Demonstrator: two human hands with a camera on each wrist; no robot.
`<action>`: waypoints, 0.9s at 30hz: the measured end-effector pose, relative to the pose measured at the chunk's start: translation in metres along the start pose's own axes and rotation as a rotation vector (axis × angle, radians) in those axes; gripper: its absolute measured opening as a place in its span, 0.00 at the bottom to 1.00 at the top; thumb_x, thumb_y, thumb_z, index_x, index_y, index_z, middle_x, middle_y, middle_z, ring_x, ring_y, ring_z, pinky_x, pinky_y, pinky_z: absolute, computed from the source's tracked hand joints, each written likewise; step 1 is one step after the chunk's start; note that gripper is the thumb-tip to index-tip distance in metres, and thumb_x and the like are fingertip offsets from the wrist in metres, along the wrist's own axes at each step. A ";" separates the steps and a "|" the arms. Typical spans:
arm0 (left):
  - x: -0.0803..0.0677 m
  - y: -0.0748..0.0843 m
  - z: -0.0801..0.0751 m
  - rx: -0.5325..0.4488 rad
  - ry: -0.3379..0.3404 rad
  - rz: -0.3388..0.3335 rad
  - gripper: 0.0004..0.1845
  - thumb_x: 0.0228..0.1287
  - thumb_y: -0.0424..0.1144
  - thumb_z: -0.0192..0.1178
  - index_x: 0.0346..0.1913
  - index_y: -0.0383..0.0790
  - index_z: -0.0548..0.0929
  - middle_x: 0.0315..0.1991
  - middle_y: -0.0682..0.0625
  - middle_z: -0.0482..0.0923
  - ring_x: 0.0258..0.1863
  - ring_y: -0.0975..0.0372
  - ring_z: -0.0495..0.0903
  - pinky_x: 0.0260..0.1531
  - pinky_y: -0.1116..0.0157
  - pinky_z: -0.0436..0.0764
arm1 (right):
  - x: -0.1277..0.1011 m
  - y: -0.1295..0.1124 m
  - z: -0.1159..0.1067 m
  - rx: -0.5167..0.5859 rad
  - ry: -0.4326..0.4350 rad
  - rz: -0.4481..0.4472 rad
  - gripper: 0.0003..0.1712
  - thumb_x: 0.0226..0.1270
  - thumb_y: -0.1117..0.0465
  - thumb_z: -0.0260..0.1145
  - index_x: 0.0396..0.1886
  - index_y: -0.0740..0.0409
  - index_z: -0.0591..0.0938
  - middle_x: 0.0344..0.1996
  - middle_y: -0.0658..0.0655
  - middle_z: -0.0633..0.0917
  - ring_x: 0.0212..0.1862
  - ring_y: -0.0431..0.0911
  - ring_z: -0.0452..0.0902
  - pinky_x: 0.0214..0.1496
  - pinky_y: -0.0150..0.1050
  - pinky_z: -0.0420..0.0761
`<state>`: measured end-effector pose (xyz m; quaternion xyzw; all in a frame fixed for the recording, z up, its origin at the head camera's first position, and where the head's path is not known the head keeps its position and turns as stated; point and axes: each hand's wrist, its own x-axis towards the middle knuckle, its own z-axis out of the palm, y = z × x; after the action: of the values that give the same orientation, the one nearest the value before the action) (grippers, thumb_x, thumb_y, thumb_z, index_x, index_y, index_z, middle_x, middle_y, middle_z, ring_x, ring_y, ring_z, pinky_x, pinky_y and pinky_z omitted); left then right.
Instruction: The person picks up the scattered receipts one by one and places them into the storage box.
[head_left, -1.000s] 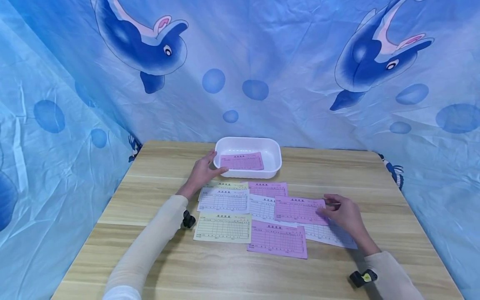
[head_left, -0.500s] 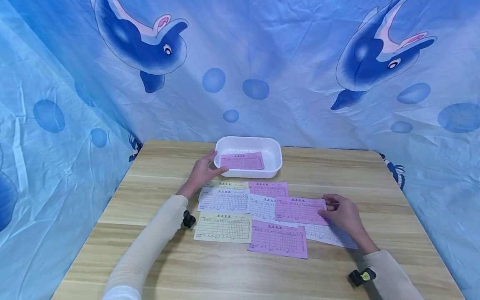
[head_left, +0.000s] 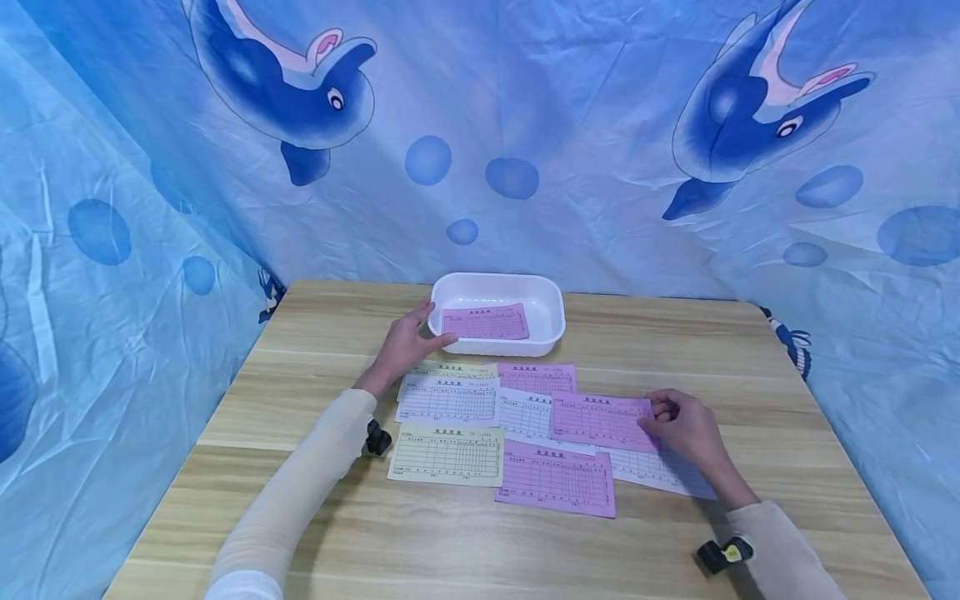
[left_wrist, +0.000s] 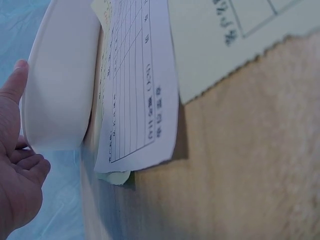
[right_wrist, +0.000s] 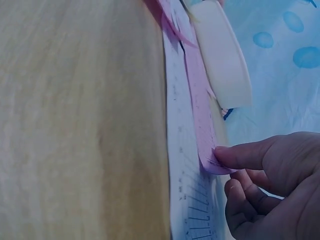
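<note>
A white plastic tray [head_left: 547,329] stands at the back of the table with a pink receipt slip [head_left: 486,322] lying in it. My left hand [head_left: 403,343] holds the tray's front left corner, thumb along the near rim; in the left wrist view its fingers are beside the tray wall [left_wrist: 60,75]. My right hand [head_left: 690,425] pinches the right end of another pink receipt slip [head_left: 600,421], thumb on top. This slip overlaps a white slip [head_left: 660,472]; in the right wrist view its pinched end [right_wrist: 207,135] bends slightly.
Several more slips overlap on the table: yellow [head_left: 446,456], white [head_left: 447,402] and pink [head_left: 555,481]. The wooden table [head_left: 420,542] meets a blue dolphin-print cloth [head_left: 600,242] behind and at both sides.
Almost nothing moves. The right thumb and the pink slip shift very slightly to the right; the left hand stays on the tray.
</note>
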<state>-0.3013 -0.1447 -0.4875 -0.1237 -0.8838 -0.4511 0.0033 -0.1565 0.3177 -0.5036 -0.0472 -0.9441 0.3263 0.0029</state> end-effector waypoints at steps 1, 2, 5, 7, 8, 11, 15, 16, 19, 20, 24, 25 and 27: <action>0.000 0.000 0.000 0.002 -0.001 -0.002 0.54 0.58 0.60 0.73 0.78 0.34 0.60 0.81 0.39 0.52 0.80 0.46 0.51 0.78 0.48 0.56 | 0.000 0.000 -0.001 0.002 0.001 -0.005 0.21 0.61 0.65 0.76 0.52 0.67 0.83 0.36 0.58 0.85 0.38 0.48 0.80 0.33 0.30 0.77; 0.000 0.000 0.000 0.002 -0.001 -0.004 0.54 0.58 0.59 0.73 0.78 0.34 0.60 0.81 0.39 0.52 0.80 0.46 0.51 0.78 0.48 0.56 | 0.000 -0.001 -0.001 0.005 0.002 -0.009 0.20 0.61 0.65 0.76 0.51 0.67 0.83 0.36 0.58 0.85 0.38 0.48 0.80 0.33 0.30 0.77; 0.000 0.001 0.000 0.006 -0.002 -0.004 0.54 0.58 0.59 0.74 0.78 0.33 0.60 0.81 0.39 0.52 0.80 0.47 0.51 0.78 0.48 0.56 | 0.000 -0.002 -0.003 0.014 0.007 -0.020 0.15 0.62 0.65 0.75 0.47 0.66 0.84 0.34 0.57 0.85 0.38 0.48 0.80 0.33 0.30 0.77; 0.000 0.000 0.000 0.007 -0.004 -0.002 0.54 0.58 0.59 0.74 0.78 0.33 0.60 0.81 0.39 0.52 0.80 0.47 0.51 0.78 0.48 0.56 | -0.001 -0.004 -0.004 0.021 0.004 -0.024 0.13 0.63 0.65 0.75 0.45 0.66 0.84 0.34 0.57 0.85 0.38 0.48 0.79 0.34 0.30 0.76; 0.000 0.000 0.000 0.006 -0.003 0.000 0.54 0.58 0.59 0.74 0.78 0.33 0.60 0.81 0.39 0.52 0.80 0.48 0.51 0.78 0.48 0.56 | -0.001 -0.004 -0.005 0.023 0.002 -0.025 0.12 0.63 0.65 0.75 0.44 0.65 0.85 0.34 0.56 0.85 0.38 0.48 0.79 0.34 0.30 0.76; 0.000 -0.001 -0.001 0.003 -0.002 0.003 0.54 0.58 0.60 0.73 0.78 0.33 0.60 0.81 0.39 0.52 0.80 0.48 0.51 0.78 0.49 0.56 | -0.001 -0.007 -0.007 0.034 -0.006 -0.030 0.10 0.65 0.64 0.73 0.43 0.64 0.85 0.35 0.57 0.86 0.39 0.48 0.79 0.35 0.31 0.76; 0.000 -0.002 -0.001 -0.001 -0.001 0.005 0.54 0.58 0.60 0.73 0.78 0.33 0.61 0.81 0.39 0.52 0.80 0.48 0.51 0.78 0.49 0.57 | -0.001 -0.011 -0.011 0.044 -0.011 -0.044 0.08 0.68 0.64 0.72 0.43 0.61 0.86 0.37 0.57 0.87 0.39 0.48 0.80 0.35 0.32 0.77; 0.000 -0.002 -0.001 -0.002 0.000 0.006 0.54 0.58 0.60 0.73 0.78 0.33 0.61 0.81 0.39 0.52 0.80 0.48 0.51 0.78 0.49 0.56 | -0.001 -0.012 -0.012 0.049 -0.014 -0.044 0.07 0.69 0.63 0.71 0.43 0.61 0.85 0.38 0.57 0.87 0.39 0.48 0.80 0.35 0.32 0.77; 0.000 -0.002 -0.001 0.002 0.001 0.010 0.54 0.59 0.60 0.73 0.78 0.33 0.61 0.81 0.38 0.52 0.80 0.48 0.52 0.78 0.49 0.56 | 0.000 -0.014 -0.017 0.074 -0.024 -0.038 0.07 0.71 0.62 0.70 0.44 0.60 0.85 0.39 0.58 0.87 0.39 0.48 0.81 0.33 0.31 0.80; 0.000 -0.002 -0.001 0.003 0.001 0.011 0.54 0.58 0.59 0.73 0.78 0.33 0.61 0.81 0.38 0.52 0.80 0.48 0.52 0.78 0.49 0.57 | 0.001 -0.015 -0.018 0.081 -0.027 -0.033 0.08 0.71 0.62 0.70 0.45 0.60 0.85 0.39 0.58 0.87 0.39 0.48 0.81 0.33 0.31 0.80; 0.000 -0.003 0.000 0.007 0.001 0.013 0.54 0.58 0.60 0.73 0.78 0.33 0.61 0.81 0.40 0.52 0.80 0.48 0.52 0.78 0.48 0.57 | 0.003 -0.018 -0.023 0.089 -0.028 -0.027 0.11 0.72 0.60 0.69 0.48 0.61 0.84 0.40 0.60 0.87 0.41 0.49 0.83 0.34 0.30 0.82; 0.000 -0.003 0.000 0.006 0.001 0.012 0.54 0.58 0.60 0.73 0.78 0.33 0.61 0.81 0.40 0.52 0.80 0.48 0.52 0.78 0.48 0.57 | 0.004 -0.018 -0.024 0.086 -0.026 -0.029 0.11 0.72 0.60 0.69 0.49 0.61 0.84 0.40 0.60 0.87 0.41 0.49 0.83 0.34 0.30 0.83; 0.000 -0.003 0.000 0.003 0.001 0.013 0.55 0.58 0.60 0.73 0.78 0.33 0.61 0.81 0.40 0.52 0.80 0.48 0.52 0.78 0.48 0.57 | 0.005 -0.020 -0.027 0.085 -0.022 -0.033 0.12 0.72 0.59 0.69 0.49 0.61 0.84 0.40 0.60 0.88 0.41 0.50 0.84 0.34 0.31 0.83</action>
<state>-0.3022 -0.1460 -0.4897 -0.1293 -0.8836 -0.4500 0.0069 -0.1620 0.3190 -0.4703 -0.0279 -0.9300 0.3664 0.0000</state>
